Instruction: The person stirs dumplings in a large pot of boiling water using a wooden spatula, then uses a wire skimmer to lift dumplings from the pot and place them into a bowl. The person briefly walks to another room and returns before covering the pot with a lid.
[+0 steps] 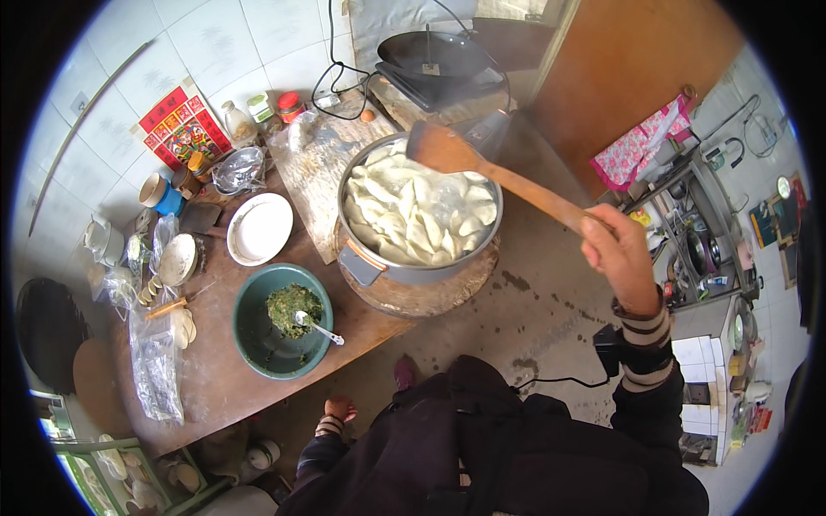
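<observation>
My right hand [614, 251] grips the handle of a wooden spatula, whose broad blade [439, 146] is held over the upper right of a steaming pot. The pot [372, 268], grey and wide, is packed with pale dumplings [407, 215] and rests on a round wooden board [410, 302]. Down near my clothing, below the table edge, my left hand [340, 408] hangs open with loosely bent fingers and nothing visible in it. Left of the pot is a teal bowl [258, 347] of chopped green filling [287, 303] with a white spoon [323, 327] in it.
The wooden table [206, 383] holds a white dish [260, 226], plastic bags [155, 365], jars [239, 123] and wrappers [182, 328]. Behind are a black pan [439, 60] and a cable; right, a wooden door [619, 56] and a sink counter [695, 219]. Below left stands a green rack [129, 464].
</observation>
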Motion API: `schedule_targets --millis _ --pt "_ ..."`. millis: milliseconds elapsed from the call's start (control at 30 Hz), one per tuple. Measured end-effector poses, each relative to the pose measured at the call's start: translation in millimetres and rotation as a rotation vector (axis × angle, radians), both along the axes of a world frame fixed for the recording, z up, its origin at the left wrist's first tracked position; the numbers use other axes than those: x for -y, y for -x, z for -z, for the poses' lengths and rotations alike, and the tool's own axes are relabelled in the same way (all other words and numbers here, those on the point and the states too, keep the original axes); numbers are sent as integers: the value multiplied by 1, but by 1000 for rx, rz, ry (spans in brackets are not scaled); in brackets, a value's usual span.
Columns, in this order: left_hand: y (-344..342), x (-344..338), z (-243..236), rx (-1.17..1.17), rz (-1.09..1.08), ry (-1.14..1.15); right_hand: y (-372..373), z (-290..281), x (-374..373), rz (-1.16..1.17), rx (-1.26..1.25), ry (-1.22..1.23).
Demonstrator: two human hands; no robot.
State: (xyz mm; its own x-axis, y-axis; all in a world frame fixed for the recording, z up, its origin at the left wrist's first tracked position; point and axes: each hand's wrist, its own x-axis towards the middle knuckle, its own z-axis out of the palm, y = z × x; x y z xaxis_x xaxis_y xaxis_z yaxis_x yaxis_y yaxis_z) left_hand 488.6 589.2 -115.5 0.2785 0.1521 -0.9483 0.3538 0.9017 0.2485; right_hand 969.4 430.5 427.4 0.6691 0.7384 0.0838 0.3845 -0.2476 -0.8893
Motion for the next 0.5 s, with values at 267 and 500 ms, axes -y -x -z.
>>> schedule_targets --millis 267,500 --pt "8 -3 -1 9 -6 20 42 43 -65 -80 169 -28" --pt "27 5 -4 -35 134 -204 66 64 -90 -81 272 6"
